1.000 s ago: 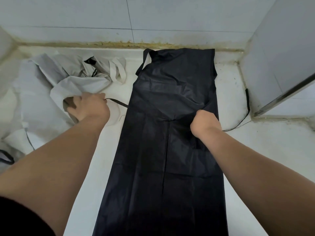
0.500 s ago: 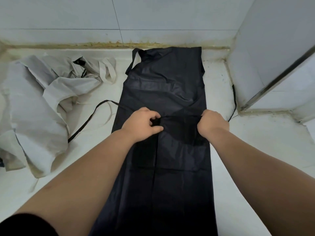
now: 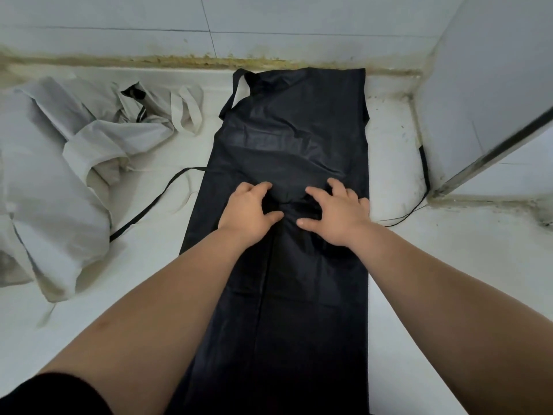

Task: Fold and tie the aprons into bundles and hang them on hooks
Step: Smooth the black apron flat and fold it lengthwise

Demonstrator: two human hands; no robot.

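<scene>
Black apron [image 3: 287,139] lies flat and lengthwise on the white table [image 3: 395,295], its bib end against the tiled wall [image 3: 269,22]. Both forearms reach forward to its middle, palms down, hands close together with a raised fold of cloth between them. Left hand [image 3: 248,211]: fingers curled over the fold, thumb out to the side; cannot tell whether its grip holds cloth. Right hand [image 3: 336,212]: grip wide, fingers spread and bent, tips pressing the apron, thumb extended toward the left hand. One black strap [image 3: 155,202] trails off the left edge. Crumpled grey aprons [image 3: 59,175] lie at the far left.
</scene>
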